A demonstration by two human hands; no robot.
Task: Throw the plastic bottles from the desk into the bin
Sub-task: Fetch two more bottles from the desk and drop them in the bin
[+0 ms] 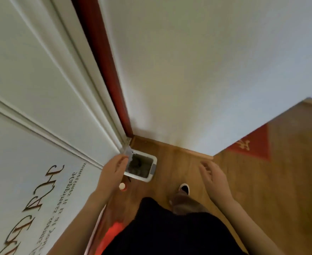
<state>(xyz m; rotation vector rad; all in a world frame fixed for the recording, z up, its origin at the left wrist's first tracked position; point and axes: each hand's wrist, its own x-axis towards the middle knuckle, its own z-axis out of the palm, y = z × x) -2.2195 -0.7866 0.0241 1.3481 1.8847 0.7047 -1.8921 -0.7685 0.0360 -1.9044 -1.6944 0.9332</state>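
I stand over a white rectangular bin (pixel 148 179) in the floor corner; it is lidless and dark inside. My left hand (pixel 112 172) hovers over the bin's left edge, closed on a clear plastic bottle (pixel 129 155) whose see-through end sticks out past the fingers above the bin's opening. A white cap with red under it (pixel 122 186) shows just below that hand; I cannot tell whether it is part of the held bottle. My right hand (pixel 214 178) hangs to the right of the bin, fingers spread and empty.
A white door with brown lettering (pixel 41 126) fills the left, edged by a red frame (pixel 103 61). A white wall (pixel 197 70) stands behind the bin. A red mat (pixel 250 144) lies on the wood floor at right. My shoe (pixel 184 188) is beside the bin.
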